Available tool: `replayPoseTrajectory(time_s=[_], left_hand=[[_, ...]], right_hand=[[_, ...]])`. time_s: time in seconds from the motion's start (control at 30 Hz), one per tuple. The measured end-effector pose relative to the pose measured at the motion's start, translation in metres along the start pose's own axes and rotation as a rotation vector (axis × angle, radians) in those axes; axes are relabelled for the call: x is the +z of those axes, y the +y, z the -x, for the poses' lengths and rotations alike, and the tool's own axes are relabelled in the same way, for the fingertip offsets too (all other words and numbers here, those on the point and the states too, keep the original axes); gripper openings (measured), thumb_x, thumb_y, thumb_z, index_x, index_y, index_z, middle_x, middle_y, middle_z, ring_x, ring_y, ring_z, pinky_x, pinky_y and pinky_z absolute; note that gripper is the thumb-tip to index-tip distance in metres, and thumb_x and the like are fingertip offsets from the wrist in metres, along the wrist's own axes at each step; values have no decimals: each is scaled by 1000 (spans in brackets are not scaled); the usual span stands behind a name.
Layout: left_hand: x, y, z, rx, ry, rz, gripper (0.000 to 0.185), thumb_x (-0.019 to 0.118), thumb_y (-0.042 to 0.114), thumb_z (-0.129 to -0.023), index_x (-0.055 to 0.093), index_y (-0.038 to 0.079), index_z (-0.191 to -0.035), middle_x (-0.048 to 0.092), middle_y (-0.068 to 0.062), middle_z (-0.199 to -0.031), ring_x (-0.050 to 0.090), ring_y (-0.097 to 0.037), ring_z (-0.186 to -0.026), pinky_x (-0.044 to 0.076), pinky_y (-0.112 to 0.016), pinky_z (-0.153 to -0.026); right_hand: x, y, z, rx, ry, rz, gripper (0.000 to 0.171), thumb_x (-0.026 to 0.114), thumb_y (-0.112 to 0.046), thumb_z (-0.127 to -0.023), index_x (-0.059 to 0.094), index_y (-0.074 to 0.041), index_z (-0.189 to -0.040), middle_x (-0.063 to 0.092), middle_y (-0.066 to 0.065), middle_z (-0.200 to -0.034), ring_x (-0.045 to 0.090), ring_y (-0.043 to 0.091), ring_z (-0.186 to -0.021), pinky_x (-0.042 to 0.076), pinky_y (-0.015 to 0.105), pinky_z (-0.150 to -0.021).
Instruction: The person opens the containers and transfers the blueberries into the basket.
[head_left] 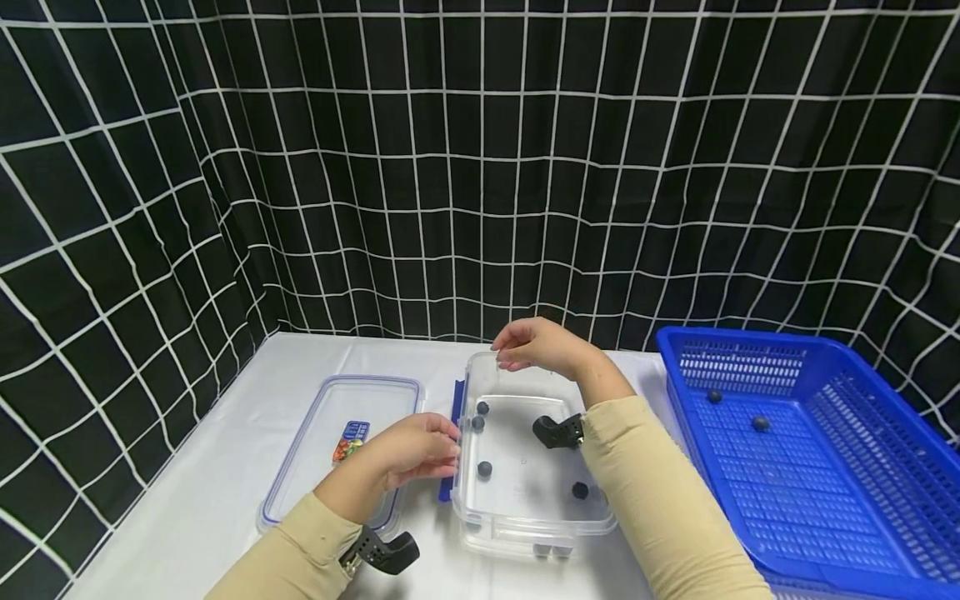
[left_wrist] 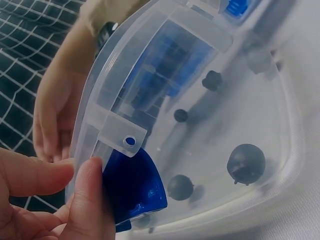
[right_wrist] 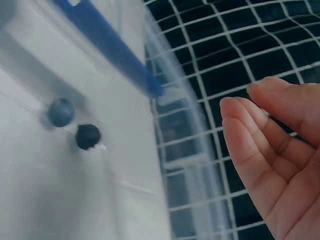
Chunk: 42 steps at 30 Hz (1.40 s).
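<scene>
A clear plastic box [head_left: 517, 437] with blue side latches [left_wrist: 132, 182] stands on the table, several small dark balls [head_left: 484, 469] inside it. My left hand [head_left: 416, 446] is at the box's left side; in the left wrist view its thumb and finger pinch the rim beside a latch. Over the back edge of the box is my right hand [head_left: 551, 346], fingers loosely bent. The right wrist view shows that hand [right_wrist: 275, 150] with a gap between thumb and fingertips and nothing held. Two balls [right_wrist: 88, 136] lie on the box floor there.
Left of the box lies a clear lid [head_left: 311, 467] with a blue-grey rim and a colourful label [head_left: 351, 442]. A blue basket [head_left: 810, 500] at the right holds two dark balls [head_left: 761, 423]. Behind the table hangs a black curtain [head_left: 480, 192] with white grid lines.
</scene>
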<state>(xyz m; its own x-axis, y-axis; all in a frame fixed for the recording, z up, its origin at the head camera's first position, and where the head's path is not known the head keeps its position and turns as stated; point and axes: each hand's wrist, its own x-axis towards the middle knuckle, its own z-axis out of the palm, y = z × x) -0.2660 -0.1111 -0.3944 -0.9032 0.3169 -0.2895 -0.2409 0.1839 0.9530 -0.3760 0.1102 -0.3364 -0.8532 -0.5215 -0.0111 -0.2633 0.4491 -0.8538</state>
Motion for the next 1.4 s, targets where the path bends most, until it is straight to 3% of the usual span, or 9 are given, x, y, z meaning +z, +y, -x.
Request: replayPoseTrajectory(time_s=[0.23, 0.43, 0.63, 0.93, 1.1, 1.4], left_hand=[[-1, -2, -4, -6, -3, 2, 23, 56, 0, -84, 51, -4, -106, 57, -12, -86, 60, -17, -73, 58, -28, -72], [-2, -3, -3, -7, -14, 23, 23, 55, -1, -83, 51, -4, -106, 56, -11, -85, 59, -17, -73, 58, -28, -72], [0, 0, -1, -2, -6, 18, 21, 56, -1, -84, 52, -4, -104, 57, -11, -85, 61, -17, -69, 58, -27, -69], [1, 1, 3, 15, 2, 8, 21, 56, -1, -84, 51, -5, -105, 57, -11, -86, 60, -15, -69, 58, -27, -68], [-1, 0, 3, 14, -3, 3, 21, 56, -1, -84, 51, -5, -104, 57, -12, -85, 61, -16, -69, 58, -27, -69], [0, 2, 3, 6, 0, 4, 20, 55, -1, -85, 51, -4, -104, 56, -11, -85, 61, -16, -69, 58, -27, -69]], right_hand=[[19, 11, -15, 89, -4, 23, 13, 59, -1, -86, 62, -3, -98, 64, 18, -98, 63, 29, -89, 56, 30, -78], [31, 21, -19, 155, -19, 73, 17, 62, 1, -82, 62, 0, -99, 63, 11, -84, 63, 24, -80, 57, 30, -76], [40, 28, -20, 154, -73, 184, 20, 63, 2, -80, 63, 2, -100, 63, 7, -81, 60, 16, -74, 56, 29, -75], [50, 33, -20, 154, -125, 348, 23, 62, 5, -77, 64, 1, -100, 61, 6, -81, 59, 15, -72, 56, 25, -69], [54, 31, -21, 187, -143, 424, 30, 65, 2, -75, 64, -2, -105, 63, 5, -87, 59, 15, -77, 55, 26, -72], [59, 34, -22, 161, -159, 451, 33, 68, -5, -77, 63, -2, -109, 65, 7, -94, 60, 15, -82, 55, 27, -77]])
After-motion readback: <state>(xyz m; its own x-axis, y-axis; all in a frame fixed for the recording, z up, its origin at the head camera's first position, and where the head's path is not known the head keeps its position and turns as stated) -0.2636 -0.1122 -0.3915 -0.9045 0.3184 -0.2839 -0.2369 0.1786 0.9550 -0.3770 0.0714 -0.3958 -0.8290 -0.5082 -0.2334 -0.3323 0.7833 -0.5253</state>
